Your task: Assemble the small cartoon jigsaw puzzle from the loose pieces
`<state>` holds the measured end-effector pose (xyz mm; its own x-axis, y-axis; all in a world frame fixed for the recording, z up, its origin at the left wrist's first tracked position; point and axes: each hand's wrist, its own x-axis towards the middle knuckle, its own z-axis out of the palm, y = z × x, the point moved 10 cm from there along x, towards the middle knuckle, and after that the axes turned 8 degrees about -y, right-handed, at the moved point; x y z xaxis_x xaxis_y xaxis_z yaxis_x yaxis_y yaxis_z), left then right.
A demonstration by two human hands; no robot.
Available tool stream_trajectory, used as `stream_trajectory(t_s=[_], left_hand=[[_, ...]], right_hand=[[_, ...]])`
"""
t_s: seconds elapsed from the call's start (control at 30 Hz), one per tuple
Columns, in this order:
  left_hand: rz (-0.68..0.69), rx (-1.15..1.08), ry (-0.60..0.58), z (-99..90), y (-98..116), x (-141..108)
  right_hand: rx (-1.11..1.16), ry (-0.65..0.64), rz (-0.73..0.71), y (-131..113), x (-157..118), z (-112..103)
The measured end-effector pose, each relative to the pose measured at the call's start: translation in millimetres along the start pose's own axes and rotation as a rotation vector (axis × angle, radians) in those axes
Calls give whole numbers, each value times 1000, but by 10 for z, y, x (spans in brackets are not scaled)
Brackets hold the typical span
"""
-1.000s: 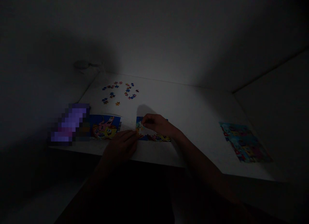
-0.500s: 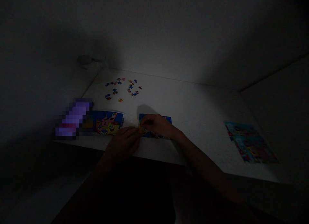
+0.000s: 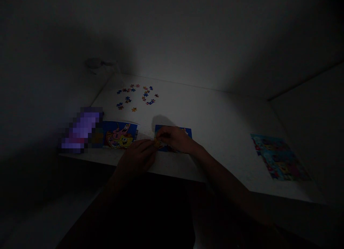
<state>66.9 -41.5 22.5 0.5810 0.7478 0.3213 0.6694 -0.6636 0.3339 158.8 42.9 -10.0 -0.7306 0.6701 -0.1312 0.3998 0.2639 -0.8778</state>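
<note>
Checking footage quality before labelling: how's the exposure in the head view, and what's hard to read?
Head view: heavily underexposed, with only the white tabletop lit; the left hand and right hand are near-silhouettes; the small jigsaw piece between them is barely legible; a soft dark hand shadow falls beyond them; the purple block is pixelated out.

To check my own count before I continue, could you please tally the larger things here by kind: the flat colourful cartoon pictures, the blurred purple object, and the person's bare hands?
Flat colourful cartoon pictures: 3 (left blue picture, middle blue picture, right multicoloured picture)
Blurred purple object: 1
Bare hands: 2 (left hand, right hand)
Total: 6
</note>
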Motion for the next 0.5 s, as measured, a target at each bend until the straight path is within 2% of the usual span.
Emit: stream_trajectory(t_s=[0.17, 0.5], left_hand=[[-3, 1, -8, -6, 8, 14], [-17, -21, -22, 16, -13, -1]], right_hand=[[-6, -4, 26, 30, 2, 13], [172, -76, 58, 204, -48, -19]])
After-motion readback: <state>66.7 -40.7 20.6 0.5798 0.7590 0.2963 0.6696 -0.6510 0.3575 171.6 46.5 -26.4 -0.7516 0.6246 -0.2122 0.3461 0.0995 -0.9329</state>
